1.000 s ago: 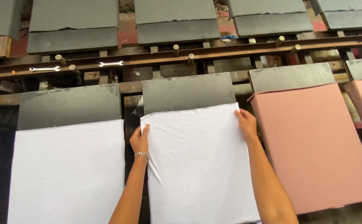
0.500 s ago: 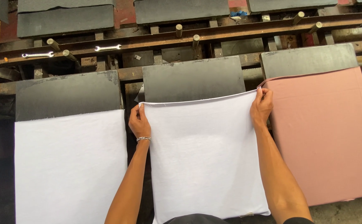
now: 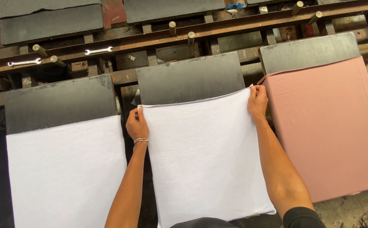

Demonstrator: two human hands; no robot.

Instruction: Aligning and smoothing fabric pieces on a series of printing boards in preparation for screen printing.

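A white cloth (image 3: 205, 156) lies spread over a dark flat board (image 3: 190, 78) in the middle of the view. My left hand (image 3: 136, 125) pinches the cloth's far left corner; a bracelet sits on that wrist. My right hand (image 3: 257, 101) grips the far right corner, beside the pink cloth (image 3: 327, 126). The cloth's top edge runs slanted between my hands, higher on the right, and leaves the board's far part bare.
Another white cloth (image 3: 66, 169) covers the board on the left. The pink cloth covers the board on the right. Behind runs a rusty metal frame (image 3: 243, 25) with pegs and two wrenches (image 3: 98, 50). More dark boards stand in the back row.
Both hands have drawn the white cloth's top edge nearer to me, baring more of the dark board. The view has shifted too.
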